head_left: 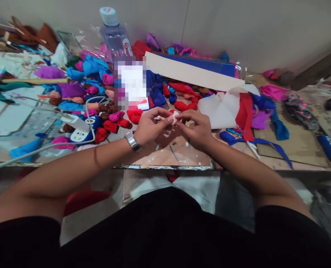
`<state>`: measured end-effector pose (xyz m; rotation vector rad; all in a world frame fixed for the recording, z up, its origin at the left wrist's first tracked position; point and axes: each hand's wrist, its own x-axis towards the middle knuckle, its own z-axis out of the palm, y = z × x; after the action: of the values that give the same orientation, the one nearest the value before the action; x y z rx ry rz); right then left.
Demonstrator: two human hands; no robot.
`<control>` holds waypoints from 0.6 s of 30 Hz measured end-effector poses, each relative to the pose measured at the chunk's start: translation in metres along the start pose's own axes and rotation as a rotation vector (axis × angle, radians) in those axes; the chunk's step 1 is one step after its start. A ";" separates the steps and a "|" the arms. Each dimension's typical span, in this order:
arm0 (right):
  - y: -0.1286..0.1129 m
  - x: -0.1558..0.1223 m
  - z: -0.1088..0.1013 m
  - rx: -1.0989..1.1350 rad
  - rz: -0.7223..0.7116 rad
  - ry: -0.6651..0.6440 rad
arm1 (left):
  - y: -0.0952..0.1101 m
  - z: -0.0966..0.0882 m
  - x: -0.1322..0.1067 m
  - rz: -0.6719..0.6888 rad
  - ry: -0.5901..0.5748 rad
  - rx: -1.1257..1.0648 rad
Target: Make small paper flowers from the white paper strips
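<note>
Small red-and-white piece (pixel 172 118) was pinched in fingertips of left hand (pixel 153 124) and right hand (pixel 197 129), on near side of bottle (pixel 115 39), to its right. Fine fingertip shaping was judged underway; steady two-handed pinch was judged required.

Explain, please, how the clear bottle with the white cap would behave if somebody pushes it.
The bottle could tip fairly easily, as it looks tall and narrow. Its clear plastic looks smooth, so it may be somewhat slippery. Its weight is uncertain: I cannot make out a liquid level inside, so it might be light or heavy.
</note>
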<state>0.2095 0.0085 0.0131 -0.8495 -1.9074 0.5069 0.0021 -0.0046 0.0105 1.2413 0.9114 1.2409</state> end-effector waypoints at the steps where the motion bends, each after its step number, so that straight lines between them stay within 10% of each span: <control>1: 0.000 0.000 0.000 -0.004 0.002 0.004 | 0.000 0.000 0.000 -0.012 -0.001 -0.012; 18: 0.006 0.006 -0.005 -0.018 -0.057 -0.108 | -0.001 -0.004 0.004 -0.116 -0.076 -0.067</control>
<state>0.2141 0.0167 0.0149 -0.7909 -2.0318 0.5099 -0.0014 -0.0001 0.0092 1.1589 0.8673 1.1170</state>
